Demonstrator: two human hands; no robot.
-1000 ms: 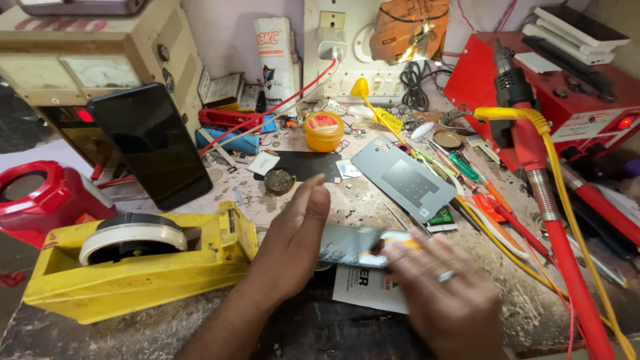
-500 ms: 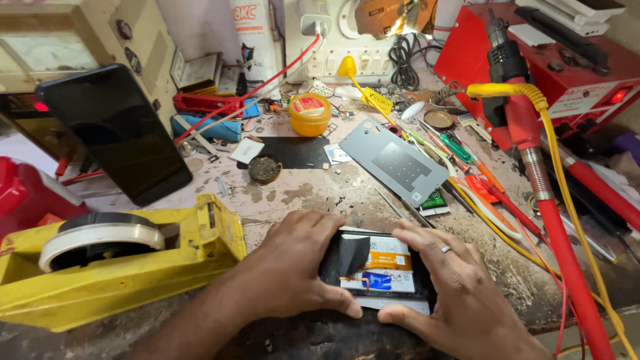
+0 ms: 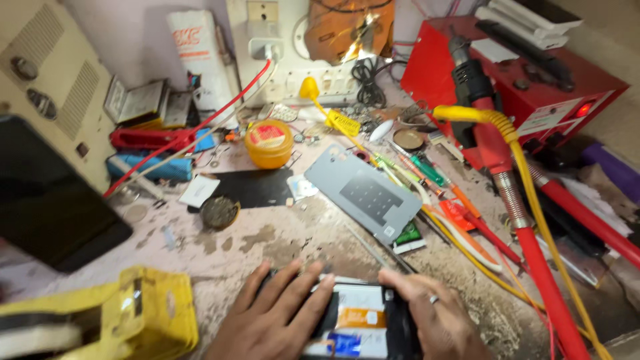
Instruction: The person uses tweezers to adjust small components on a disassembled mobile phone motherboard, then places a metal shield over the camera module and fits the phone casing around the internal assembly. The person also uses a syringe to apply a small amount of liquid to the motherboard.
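- At the bottom centre of the frame both hands press on an opened phone [image 3: 360,323] lying flat on the stained workbench [image 3: 280,243]; its back is off, showing a white and orange battery and a dark frame.
- The left hand [image 3: 280,320] lies palm down with fingers spread wide over the phone's left edge, resting on it rather than closing round it.
- The right hand [image 3: 437,320], with a ring on one finger, curls over the phone's right edge, fingers bent against the frame; how firmly it grips I cannot tell.
- Just above the phone, centre frame, a grey back cover [image 3: 367,193] lies tilted, clear of both hands.
- A thin metal probe [image 3: 373,250] lies between that cover and the phone.
- At lower left sits a yellow tape dispenser [image 3: 133,317], near the left wrist.
- A dark tablet screen [image 3: 47,200] leans at the left edge.
- Upper centre holds a small orange tub [image 3: 269,143].
- At the right, a red hose [image 3: 540,273] and a yellow coiled cable [image 3: 527,173] run down from a red box [image 3: 533,73].
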